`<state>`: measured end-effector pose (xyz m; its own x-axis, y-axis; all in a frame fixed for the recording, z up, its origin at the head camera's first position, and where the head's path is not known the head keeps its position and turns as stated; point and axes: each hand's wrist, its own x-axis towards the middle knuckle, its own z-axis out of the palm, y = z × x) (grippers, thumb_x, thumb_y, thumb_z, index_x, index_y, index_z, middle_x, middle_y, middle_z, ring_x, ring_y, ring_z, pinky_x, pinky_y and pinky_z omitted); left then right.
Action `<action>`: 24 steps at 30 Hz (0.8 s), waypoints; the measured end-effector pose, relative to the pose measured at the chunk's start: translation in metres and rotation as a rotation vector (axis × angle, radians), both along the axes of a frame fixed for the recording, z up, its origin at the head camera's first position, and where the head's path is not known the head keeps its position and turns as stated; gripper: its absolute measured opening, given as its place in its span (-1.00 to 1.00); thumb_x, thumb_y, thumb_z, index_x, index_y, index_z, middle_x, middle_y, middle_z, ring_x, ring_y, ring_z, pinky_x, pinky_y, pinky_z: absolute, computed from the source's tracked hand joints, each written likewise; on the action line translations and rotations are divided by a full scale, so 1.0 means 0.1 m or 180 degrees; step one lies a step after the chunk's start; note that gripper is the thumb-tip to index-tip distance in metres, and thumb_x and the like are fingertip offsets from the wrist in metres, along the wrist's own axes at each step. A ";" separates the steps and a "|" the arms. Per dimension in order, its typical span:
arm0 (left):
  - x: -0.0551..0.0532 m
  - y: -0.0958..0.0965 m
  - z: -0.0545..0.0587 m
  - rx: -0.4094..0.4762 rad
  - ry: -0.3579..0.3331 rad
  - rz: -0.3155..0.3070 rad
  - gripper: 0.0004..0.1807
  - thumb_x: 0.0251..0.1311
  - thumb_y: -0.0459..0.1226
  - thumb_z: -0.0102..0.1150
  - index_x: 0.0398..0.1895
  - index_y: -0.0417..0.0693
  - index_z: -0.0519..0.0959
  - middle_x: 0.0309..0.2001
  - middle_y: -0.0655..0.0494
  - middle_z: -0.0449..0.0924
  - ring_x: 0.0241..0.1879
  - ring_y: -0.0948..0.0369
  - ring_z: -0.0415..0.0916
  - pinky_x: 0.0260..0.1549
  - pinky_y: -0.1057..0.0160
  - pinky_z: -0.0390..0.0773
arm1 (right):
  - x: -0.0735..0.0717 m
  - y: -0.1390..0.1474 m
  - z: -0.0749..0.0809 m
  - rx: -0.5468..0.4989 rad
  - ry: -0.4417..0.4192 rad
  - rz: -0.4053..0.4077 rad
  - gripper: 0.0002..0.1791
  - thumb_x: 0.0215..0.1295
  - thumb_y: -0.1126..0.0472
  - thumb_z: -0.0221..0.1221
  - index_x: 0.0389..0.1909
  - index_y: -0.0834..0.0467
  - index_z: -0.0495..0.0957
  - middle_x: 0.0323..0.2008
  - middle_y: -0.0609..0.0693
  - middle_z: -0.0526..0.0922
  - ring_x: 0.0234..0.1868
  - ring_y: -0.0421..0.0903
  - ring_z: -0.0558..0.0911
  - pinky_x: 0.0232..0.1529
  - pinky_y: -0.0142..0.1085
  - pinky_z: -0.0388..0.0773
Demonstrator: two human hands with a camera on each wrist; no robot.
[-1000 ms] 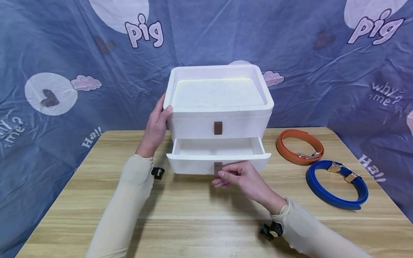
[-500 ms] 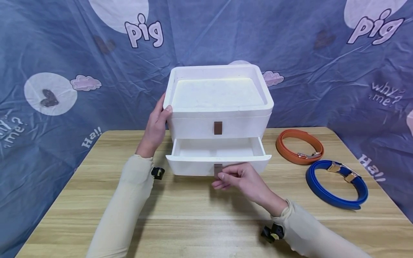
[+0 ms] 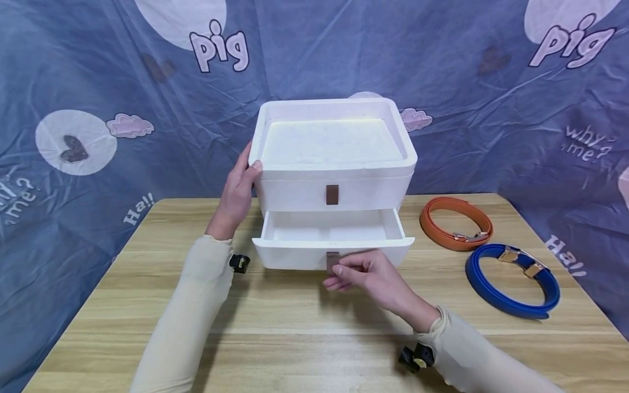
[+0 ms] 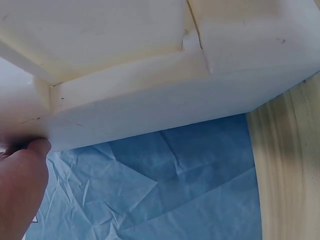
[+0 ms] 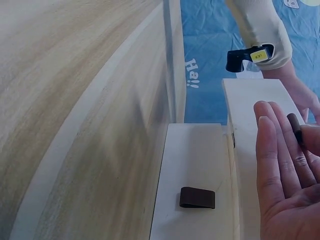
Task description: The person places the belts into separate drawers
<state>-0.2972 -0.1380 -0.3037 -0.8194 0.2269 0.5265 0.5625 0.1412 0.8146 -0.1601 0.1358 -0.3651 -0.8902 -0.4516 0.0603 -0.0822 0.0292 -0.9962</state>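
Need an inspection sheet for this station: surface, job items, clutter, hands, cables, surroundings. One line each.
Surface: wood-grain table; no spills seen.
Job items: white drawer unit with a shallow tray top; one drawer pulled out, nothing seen in its visible part; upper drawer closed.
Clutter: orange belt and blue belt, both coiled, to the right of the unit; whether they touch, cannot tell.
Left hand: holds the unit's left side near the front, thumb at the top rim.
Right hand: pinches the pulled-out drawer's brown tab.
Cables: nothing seen.
Surroundings: wrinkled blue printed cloth behind the table.
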 end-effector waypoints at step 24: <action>0.02 -0.03 0.06 -0.0088 -0.0290 -0.0199 -0.32 0.44 -0.07 -0.26 0.59 0.06 -0.04 0.43 -0.02 0.14 0.21 0.04 0.25 0.19 -0.04 0.22 | 0.04 0.01 0.00 -0.0019 -0.0037 0.0025 -0.77 0.41 0.35 0.11 -0.13 0.48 0.61 -0.29 0.25 0.72 -0.23 0.17 0.71 -0.19 0.06 0.57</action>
